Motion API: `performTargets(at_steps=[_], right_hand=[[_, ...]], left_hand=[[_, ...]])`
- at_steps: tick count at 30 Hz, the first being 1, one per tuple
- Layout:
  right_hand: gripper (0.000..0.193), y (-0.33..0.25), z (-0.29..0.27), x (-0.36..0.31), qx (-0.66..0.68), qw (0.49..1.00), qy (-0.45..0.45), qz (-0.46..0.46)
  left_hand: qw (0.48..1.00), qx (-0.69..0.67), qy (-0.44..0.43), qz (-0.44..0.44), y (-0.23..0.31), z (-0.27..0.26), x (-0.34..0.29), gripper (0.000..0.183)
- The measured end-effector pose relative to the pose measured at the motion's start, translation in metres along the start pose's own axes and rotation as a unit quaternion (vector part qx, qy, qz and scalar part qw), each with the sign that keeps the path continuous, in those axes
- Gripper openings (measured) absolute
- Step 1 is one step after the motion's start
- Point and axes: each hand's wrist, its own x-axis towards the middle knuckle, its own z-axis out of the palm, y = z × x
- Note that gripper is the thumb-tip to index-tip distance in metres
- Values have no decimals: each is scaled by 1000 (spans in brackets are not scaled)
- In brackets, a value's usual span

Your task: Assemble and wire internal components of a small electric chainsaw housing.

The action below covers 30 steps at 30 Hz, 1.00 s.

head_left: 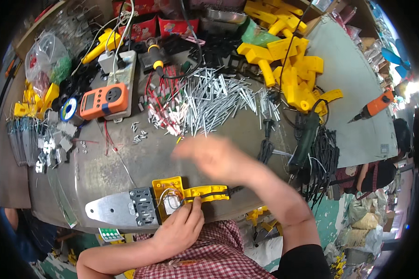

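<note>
A yellow plastic tool housing half lies open side up near the front edge of the bench, wires and a pale block showing inside. From its left side extends a metal plate with a slotted silver section. My left hand grips the housing where the handle begins, fingertips on its near rim, thumb hidden. A black cord leaves the handle's right end. Over the middle of the bench, my right hand is smeared by motion, its fingers pointing left. Whether it holds anything is unclear; a small yellow tip shows beside it.
Behind my right hand lie a pile of metal rods and red-wired parts. An orange meter and solder spool stand left. Yellow housings heap up at back right, near a dark green tool and coiled black cords.
</note>
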Motion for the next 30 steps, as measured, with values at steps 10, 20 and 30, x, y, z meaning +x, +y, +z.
performTargets(at_steps=[10,20,30], right_hand=[[27,116,-172,-4,-460,826,215,244],[62,101,-229,-104,-473,834,180,221],[52,-20,-51,-33,-418,899,-40,121]], left_hand=[[998,-58,21,-14,8,0,3,37],[999,-45,7,-13,5,0,2,35],[999,-12,32,-10,0,-2,5,28]])
